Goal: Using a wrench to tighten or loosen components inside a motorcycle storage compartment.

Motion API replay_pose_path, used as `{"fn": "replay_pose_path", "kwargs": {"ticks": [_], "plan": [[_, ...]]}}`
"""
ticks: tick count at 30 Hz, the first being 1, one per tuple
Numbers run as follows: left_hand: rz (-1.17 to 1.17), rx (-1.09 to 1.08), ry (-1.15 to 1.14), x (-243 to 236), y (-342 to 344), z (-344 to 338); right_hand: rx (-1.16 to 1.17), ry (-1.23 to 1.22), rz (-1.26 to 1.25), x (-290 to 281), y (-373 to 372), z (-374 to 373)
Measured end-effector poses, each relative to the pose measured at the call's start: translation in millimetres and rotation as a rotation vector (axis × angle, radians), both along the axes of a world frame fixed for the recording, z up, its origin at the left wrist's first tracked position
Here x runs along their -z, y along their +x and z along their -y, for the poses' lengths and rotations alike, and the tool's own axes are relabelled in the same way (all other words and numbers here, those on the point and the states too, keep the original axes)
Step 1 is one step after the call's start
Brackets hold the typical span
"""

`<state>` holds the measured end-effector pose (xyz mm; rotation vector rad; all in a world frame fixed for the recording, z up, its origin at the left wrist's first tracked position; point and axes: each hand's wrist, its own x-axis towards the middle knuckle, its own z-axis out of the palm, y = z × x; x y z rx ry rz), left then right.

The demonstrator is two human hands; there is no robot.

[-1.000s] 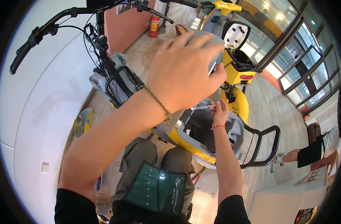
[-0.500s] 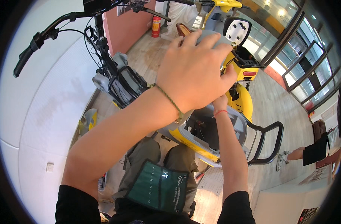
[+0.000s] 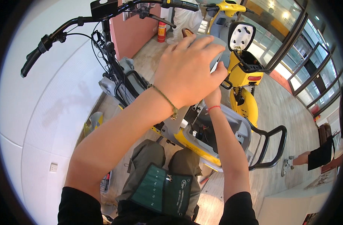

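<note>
My left hand (image 3: 192,73), with a green cord bracelet at its wrist, lies with spread fingers over a rounded grey panel (image 3: 217,45) raised above the vehicle. Below and behind it, my right hand (image 3: 213,98), wearing a red string, reaches up toward the panel's underside; its fingers are hidden behind the left hand. Under both hands is the yellow and grey body (image 3: 195,147) of a small two-wheeler, its storage compartment (image 3: 207,137) uncovered, with wires and small metal parts inside. A green tool pouch (image 3: 150,189) lies across my lap, a small shiny metal piece on it.
Black handlebars (image 3: 81,22) rise at the upper left beside a white wall. A black rear rack (image 3: 274,148) juts right. Beyond stands another yellow scooter (image 3: 246,75) with its box lid up. A fire extinguisher (image 3: 161,30) and a person's leg (image 3: 300,159) are farther off.
My view has shifted slightly, so the scene sits a little right and lower. Both hands appear a little farther left, and more of the compartment's inside shows below them.
</note>
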<state>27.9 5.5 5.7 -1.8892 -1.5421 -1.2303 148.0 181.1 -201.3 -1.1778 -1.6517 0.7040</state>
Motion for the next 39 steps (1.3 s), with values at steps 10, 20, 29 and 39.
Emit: {"fn": "replay_pose_path", "kwargs": {"ticks": [10,20,29,39], "plan": [[0.007,0.004,-0.018,1.4,4.3,6.1,0.013,-0.193,-0.402,29.2,54.6,27.6],[-0.025,-0.033,-0.002,0.3,4.8,4.5,-0.255,-0.362,0.018,26.5,94.6,75.4],[0.000,-0.030,-0.014,3.6,0.6,7.9,-0.062,-0.045,0.561,20.6,44.1,74.2],[0.046,-0.002,0.088,6.2,6.9,3.1,0.051,0.096,0.864,30.0,35.4,79.0]]}}
